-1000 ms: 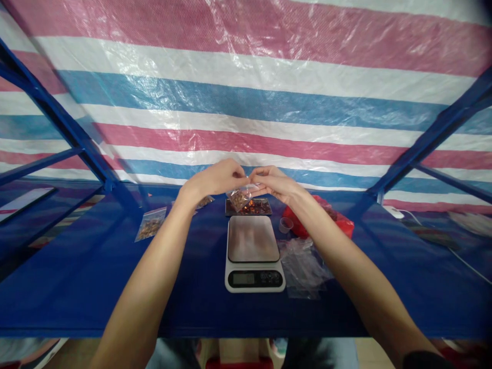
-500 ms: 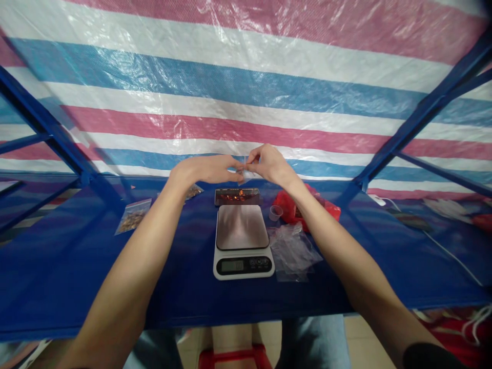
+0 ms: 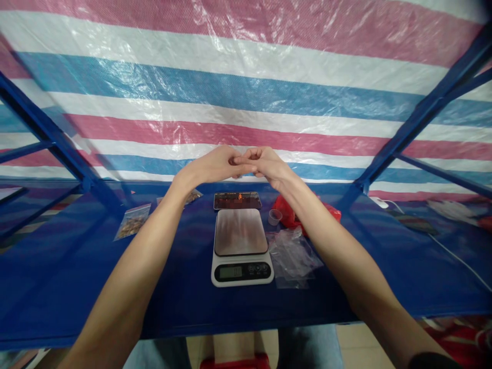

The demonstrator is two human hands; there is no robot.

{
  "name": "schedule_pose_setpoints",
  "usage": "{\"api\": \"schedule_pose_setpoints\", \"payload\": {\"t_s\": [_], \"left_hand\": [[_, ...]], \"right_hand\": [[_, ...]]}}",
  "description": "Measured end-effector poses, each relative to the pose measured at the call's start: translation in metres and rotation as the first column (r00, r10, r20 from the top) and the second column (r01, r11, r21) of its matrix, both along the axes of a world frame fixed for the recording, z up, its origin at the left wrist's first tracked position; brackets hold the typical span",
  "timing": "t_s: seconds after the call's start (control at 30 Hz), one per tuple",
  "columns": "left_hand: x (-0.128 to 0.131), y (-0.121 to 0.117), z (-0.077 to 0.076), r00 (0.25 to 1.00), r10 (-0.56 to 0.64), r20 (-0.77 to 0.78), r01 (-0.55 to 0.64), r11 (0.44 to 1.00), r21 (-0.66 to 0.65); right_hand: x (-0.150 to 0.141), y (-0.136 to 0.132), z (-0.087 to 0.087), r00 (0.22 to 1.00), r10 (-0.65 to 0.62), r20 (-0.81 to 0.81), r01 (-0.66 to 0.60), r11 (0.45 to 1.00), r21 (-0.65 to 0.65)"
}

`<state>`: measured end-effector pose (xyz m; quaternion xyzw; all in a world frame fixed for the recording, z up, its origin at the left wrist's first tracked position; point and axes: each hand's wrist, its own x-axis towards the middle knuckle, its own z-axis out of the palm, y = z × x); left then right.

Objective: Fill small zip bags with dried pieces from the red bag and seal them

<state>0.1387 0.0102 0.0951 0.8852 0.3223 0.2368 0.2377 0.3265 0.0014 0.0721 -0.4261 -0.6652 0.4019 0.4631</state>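
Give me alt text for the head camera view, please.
A person's left hand and right hand meet beyond a digital scale on a blue table. Clear plastic bags, a small cup and a red bag sit right of the scale; a bag of brown pieces lies left.

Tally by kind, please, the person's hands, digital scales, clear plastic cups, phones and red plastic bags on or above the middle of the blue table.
Hands: 2
Digital scale: 1
Clear plastic cup: 1
Phone: 1
Red plastic bag: 1
Total: 6
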Motion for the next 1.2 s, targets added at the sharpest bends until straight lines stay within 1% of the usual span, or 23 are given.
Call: {"api": "schedule_pose_setpoints", "payload": {"t_s": [0.1,0.17,0.33,0.43,0.53,0.67,0.77,0.9,1.03,1.13,1.2], "left_hand": [[0.002,0.000,-0.002,0.999,0.000,0.044,0.001,1.000,-0.019],[0.001,0.002,-0.003,0.999,-0.019,0.046,0.021,0.999,-0.049],[-0.007,0.006,-0.001,0.993,-0.112,0.030,0.114,0.987,-0.111],[-0.013,0.006,0.001,0.991,-0.133,-0.008,0.131,0.982,-0.139],[-0.018,0.006,0.002,0.991,-0.122,-0.055,0.112,0.980,-0.164],[-0.023,0.008,0.001,0.981,-0.135,-0.136,0.104,0.971,-0.214],[-0.026,0.010,-0.002,0.970,-0.119,-0.213,0.069,0.971,-0.228],[-0.030,0.013,-0.008,0.969,-0.126,-0.215,0.070,0.966,-0.248],[-0.033,0.013,-0.007,0.976,-0.055,-0.211,0.008,0.976,-0.217],[-0.031,0.007,-0.001,0.983,-0.034,-0.179,-0.006,0.976,-0.219],[-0.028,0.001,0.004,0.983,-0.002,-0.185,-0.035,0.979,-0.199]], "right_hand": [[-0.002,0.000,-0.003,0.999,0.018,-0.045,-0.019,0.999,-0.039],[-0.002,0.001,-0.004,0.997,0.046,-0.069,-0.051,0.997,-0.065],[0.001,0.002,-0.008,0.970,0.133,-0.205,-0.158,0.981,-0.112],[-0.001,0.002,-0.011,0.960,0.163,-0.229,-0.195,0.972,-0.127],[-0.003,0.003,-0.014,0.965,0.179,-0.194,-0.205,0.970,-0.128],[-0.005,0.005,-0.018,0.974,0.210,-0.081,-0.218,0.971,-0.098],[-0.005,0.007,-0.023,0.978,0.207,-0.008,-0.207,0.975,-0.077],[-0.005,0.010,-0.028,0.978,0.208,0.024,-0.206,0.976,-0.073],[-0.004,0.006,-0.025,0.982,0.188,0.030,-0.185,0.979,-0.087],[-0.008,0.001,-0.018,0.979,0.193,0.066,-0.187,0.979,-0.085],[-0.012,0.000,-0.014,0.976,0.171,0.134,-0.164,0.985,-0.062]]}}
